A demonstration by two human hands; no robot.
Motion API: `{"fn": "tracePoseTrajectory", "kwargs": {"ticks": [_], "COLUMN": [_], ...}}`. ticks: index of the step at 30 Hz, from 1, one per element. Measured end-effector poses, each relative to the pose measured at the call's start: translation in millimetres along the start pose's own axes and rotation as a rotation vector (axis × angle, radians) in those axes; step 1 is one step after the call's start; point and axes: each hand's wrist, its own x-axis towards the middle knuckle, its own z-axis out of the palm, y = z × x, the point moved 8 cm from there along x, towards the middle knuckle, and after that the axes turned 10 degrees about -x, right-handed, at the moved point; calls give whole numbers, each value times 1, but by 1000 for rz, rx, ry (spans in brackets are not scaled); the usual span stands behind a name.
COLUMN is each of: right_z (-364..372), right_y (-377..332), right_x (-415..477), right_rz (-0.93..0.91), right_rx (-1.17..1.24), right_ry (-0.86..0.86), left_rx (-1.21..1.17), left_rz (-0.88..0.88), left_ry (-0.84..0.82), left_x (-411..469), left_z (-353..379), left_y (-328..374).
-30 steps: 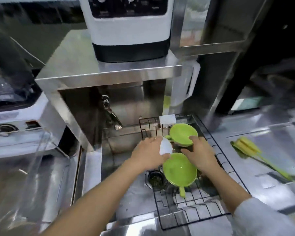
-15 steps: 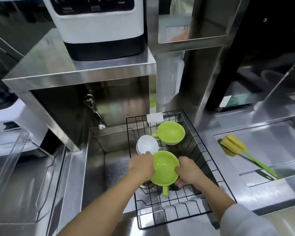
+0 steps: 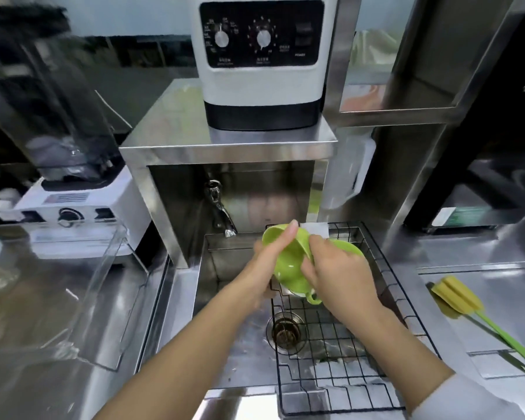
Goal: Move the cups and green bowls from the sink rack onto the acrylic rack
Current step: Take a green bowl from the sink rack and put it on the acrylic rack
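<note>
Both hands grasp tilted green plastic bowl: left hand at rim, right hand opposite, small loop handle pointing down

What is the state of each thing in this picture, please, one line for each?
green bowl: lifted, tilted, held by both hands
second green bowl: in the sink rack, mostly hidden
left hand: gripping the bowl's rim
right hand: gripping the bowl
sink rack: sits over the sink
acrylic rack: holds no bowls
brush: lying on the counter
</note>
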Motion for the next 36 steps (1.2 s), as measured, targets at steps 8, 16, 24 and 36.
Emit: {"fn": "tracePoseTrajectory", "kwargs": {"ticks": [8,16,24,36], "right_z": [-16,35,7,4], "right_y": [-71,-156,-263,-340], "right_x": [23,37,53,67], "right_rz": [-82,182,-137,-352], "right_rx": [305,1381,1313,1077], "right_ry": [-49,-662,-564,-710], "left_rx": [-399,-915,-885,300], "left_rz": [185,288,562,559], "left_ry": [164,-183,99,970], "left_x": [-25,-78,-127,-182], "left_z": [-77,-162,-249,-345], "left_y": [22,57,79,85]}}
